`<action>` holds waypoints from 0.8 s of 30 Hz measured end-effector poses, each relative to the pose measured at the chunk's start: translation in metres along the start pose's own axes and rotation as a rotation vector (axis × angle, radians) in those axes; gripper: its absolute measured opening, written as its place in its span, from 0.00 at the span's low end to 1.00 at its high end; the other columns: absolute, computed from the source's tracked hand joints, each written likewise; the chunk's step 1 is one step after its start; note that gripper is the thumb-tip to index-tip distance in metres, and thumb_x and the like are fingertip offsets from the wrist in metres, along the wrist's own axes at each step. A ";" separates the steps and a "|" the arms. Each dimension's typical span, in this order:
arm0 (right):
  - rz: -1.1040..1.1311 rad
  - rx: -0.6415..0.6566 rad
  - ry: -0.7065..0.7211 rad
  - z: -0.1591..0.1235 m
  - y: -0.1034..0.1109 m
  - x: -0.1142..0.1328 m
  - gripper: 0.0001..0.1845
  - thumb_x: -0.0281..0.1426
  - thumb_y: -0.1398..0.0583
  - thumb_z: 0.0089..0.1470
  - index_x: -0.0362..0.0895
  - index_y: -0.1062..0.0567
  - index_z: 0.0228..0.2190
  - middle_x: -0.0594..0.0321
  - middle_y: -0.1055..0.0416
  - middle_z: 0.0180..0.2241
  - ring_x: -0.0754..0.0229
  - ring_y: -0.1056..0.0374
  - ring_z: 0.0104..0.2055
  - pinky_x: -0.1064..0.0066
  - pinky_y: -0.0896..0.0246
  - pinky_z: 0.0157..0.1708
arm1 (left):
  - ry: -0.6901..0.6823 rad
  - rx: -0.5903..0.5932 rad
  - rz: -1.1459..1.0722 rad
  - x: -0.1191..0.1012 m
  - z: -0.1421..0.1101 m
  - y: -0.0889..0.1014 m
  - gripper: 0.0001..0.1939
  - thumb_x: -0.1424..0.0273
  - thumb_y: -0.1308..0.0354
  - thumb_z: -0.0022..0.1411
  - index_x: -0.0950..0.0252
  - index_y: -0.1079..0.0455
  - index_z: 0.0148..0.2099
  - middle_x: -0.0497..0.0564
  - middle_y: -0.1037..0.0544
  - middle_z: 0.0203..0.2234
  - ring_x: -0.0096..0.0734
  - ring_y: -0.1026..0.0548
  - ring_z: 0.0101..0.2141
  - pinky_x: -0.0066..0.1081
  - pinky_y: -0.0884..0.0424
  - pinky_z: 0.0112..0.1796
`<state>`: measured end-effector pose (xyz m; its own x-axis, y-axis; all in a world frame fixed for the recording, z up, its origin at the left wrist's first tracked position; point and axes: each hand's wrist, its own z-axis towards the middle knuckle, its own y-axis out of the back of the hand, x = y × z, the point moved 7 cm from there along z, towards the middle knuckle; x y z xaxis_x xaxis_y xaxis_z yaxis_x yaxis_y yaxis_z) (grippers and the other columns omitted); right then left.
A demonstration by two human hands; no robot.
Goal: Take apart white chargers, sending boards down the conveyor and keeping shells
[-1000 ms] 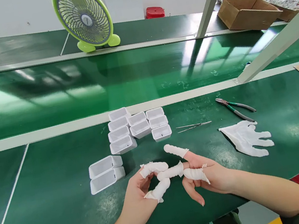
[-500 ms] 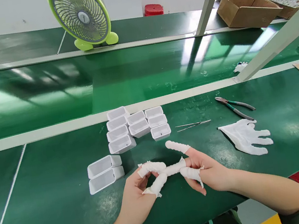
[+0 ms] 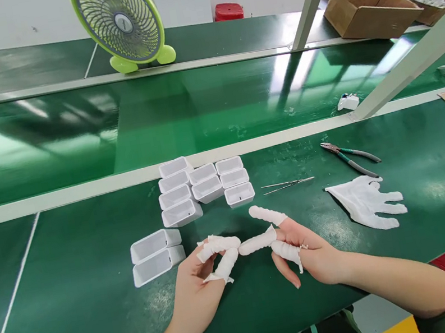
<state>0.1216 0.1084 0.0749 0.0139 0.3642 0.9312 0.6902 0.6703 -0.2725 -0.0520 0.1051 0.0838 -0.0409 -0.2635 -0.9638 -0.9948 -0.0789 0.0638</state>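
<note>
My left hand (image 3: 197,298) and my right hand (image 3: 317,257) meet low over the green bench (image 3: 75,282). Both wear white finger cots. The left thumb and forefinger are curled in a pinch at the tip of the cot (image 3: 257,242) on one outstretched finger of my right hand. The right hand's fingers are spread apart and hold nothing; its thumb points up and away. Just beyond the hands stands a cluster of several small white plastic cases (image 3: 204,187), and two longer ones (image 3: 156,255) lie on their sides to the left.
Tweezers (image 3: 287,184), green-handled pliers (image 3: 349,157) and a white cloth glove (image 3: 365,201) lie to the right. A glossy green conveyor belt (image 3: 196,108) runs behind the bench. Beyond it are a lime-green fan (image 3: 121,24), a red object (image 3: 228,12) and cardboard boxes (image 3: 367,10).
The left fingers have slid along the right finger's cot from its middle out to its tip. Both hands moved slightly up and away from me.
</note>
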 end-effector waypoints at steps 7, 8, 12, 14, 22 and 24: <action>-0.558 -0.082 0.206 -0.011 0.001 0.014 0.11 0.25 0.53 0.62 0.44 0.32 0.40 0.66 0.34 0.22 0.63 0.42 0.24 0.68 0.39 0.31 | 0.077 0.090 -0.005 0.012 0.001 -0.005 0.10 0.61 0.30 0.50 0.62 0.20 0.32 0.51 0.20 0.26 0.34 0.26 0.27 0.29 0.28 0.29; -0.720 -0.068 0.281 -0.012 -0.001 0.017 0.09 0.24 0.51 0.58 0.44 0.33 0.35 0.65 0.33 0.23 0.62 0.42 0.24 0.69 0.41 0.29 | 0.119 0.116 -0.026 0.018 0.001 -0.006 0.11 0.60 0.31 0.51 0.62 0.20 0.33 0.51 0.20 0.26 0.34 0.26 0.27 0.28 0.29 0.29; -1.251 0.048 0.590 -0.015 -0.023 0.021 0.05 0.25 0.47 0.54 0.45 0.33 0.30 0.63 0.34 0.24 0.62 0.47 0.22 0.69 0.49 0.24 | 0.231 0.158 -0.106 0.034 -0.002 -0.007 0.14 0.59 0.31 0.51 0.64 0.20 0.36 0.52 0.20 0.27 0.33 0.25 0.28 0.28 0.28 0.31; -1.357 0.056 0.663 -0.014 -0.030 0.022 0.08 0.28 0.48 0.59 0.46 0.31 0.30 0.64 0.35 0.24 0.62 0.48 0.22 0.69 0.50 0.23 | 0.269 0.157 -0.129 0.035 -0.003 -0.007 0.16 0.58 0.29 0.48 0.65 0.20 0.35 0.53 0.19 0.27 0.34 0.25 0.28 0.29 0.28 0.31; -1.389 0.049 0.584 -0.011 -0.028 0.016 0.12 0.37 0.48 0.65 0.44 0.29 0.34 0.64 0.34 0.24 0.62 0.43 0.24 0.69 0.46 0.26 | 0.259 0.173 -0.171 0.018 -0.001 -0.016 0.15 0.64 0.24 0.39 0.63 0.20 0.30 0.51 0.20 0.24 0.30 0.28 0.24 0.31 0.26 0.33; -1.405 0.050 0.585 -0.012 -0.027 0.015 0.14 0.39 0.48 0.65 0.43 0.28 0.36 0.64 0.34 0.23 0.62 0.43 0.24 0.69 0.45 0.26 | 0.252 0.178 -0.173 0.019 0.000 -0.016 0.14 0.64 0.24 0.40 0.63 0.19 0.30 0.51 0.20 0.24 0.30 0.27 0.25 0.30 0.25 0.33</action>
<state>0.1112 0.0878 0.0987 -0.3285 -0.8587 0.3933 0.3633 0.2695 0.8918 -0.0367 0.1010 0.0649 0.1322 -0.4911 -0.8610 -0.9865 0.0194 -0.1626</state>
